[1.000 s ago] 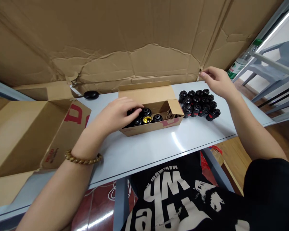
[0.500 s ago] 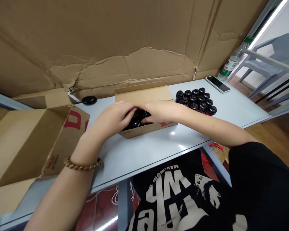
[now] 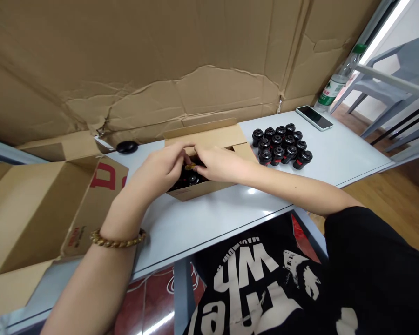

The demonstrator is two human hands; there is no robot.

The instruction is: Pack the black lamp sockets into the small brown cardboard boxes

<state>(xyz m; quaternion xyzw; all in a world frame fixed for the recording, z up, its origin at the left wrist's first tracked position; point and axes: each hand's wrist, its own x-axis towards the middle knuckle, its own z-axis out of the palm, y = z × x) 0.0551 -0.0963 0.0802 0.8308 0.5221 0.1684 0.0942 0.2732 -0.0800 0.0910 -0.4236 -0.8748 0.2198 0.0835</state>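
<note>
A small open cardboard box (image 3: 199,190) stands on the light table (image 3: 195,221), with several black-capped bottles (image 3: 192,179) inside. Over its left part is my left hand (image 3: 164,165), fingers bent down around a small item with a yellowish end (image 3: 190,166). My right hand (image 3: 218,164) reaches in from the right, thumb and fingertips close to the same item; what it grips, if anything, is hidden. To the right, several black bottles (image 3: 277,155) with red marks stand in a tight group.
On the left lies a large open carton (image 3: 87,209). A black oval object (image 3: 127,147) sits at the back. At the back right are a phone (image 3: 314,117) and a plastic bottle (image 3: 331,90). Tall cardboard (image 3: 195,46) lines the rear.
My hands have risen slightly and shifted left over the box, and a yellowish end now shows between them. More of the bottle group at right is visible.
</note>
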